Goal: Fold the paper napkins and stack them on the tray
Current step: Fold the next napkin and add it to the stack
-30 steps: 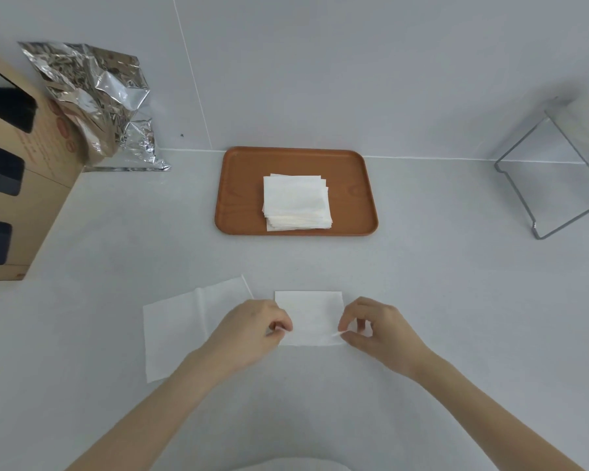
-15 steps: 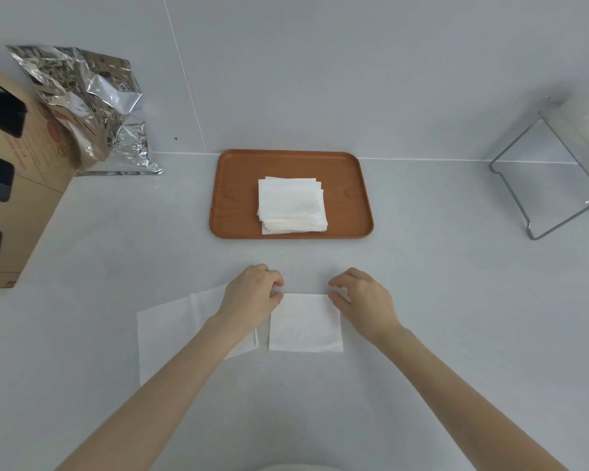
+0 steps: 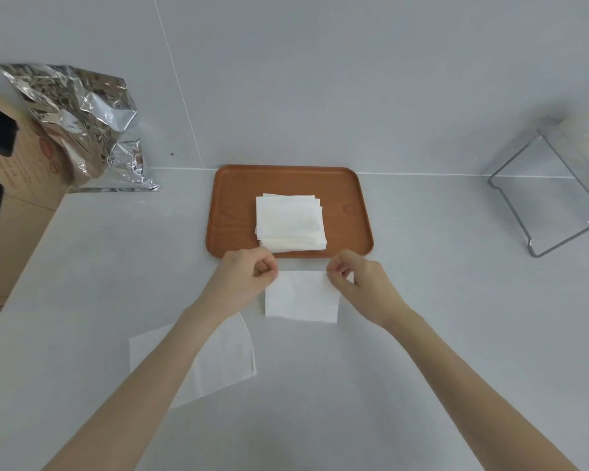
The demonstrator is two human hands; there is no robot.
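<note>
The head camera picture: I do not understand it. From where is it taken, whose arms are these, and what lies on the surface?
The camera sits on a person's head and looks down, so the two bare arms are that person's own. The left hand and right hand each pinch a far corner of a folded napkin. Behind it a brown tray holds a stack of folded napkins. An unfolded napkin lies under the left arm. Further off are a foil bag, a cardboard box and a clear stand.
</note>
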